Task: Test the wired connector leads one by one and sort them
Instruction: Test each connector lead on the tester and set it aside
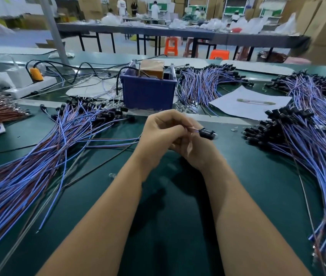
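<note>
1. The left hand (161, 134) and right hand (193, 148) are together above the dark green surface (168, 196), both pinching one thin blue and brown wire lead with a small black round plug (205, 133).
2. The lead could slip and drop into the big wire pile on the left (38, 152) or the right (307, 140), mixing tested with untested.

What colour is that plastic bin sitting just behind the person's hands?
Dark blue. The plastic bin shows clearly in the head view, its only view.
</note>
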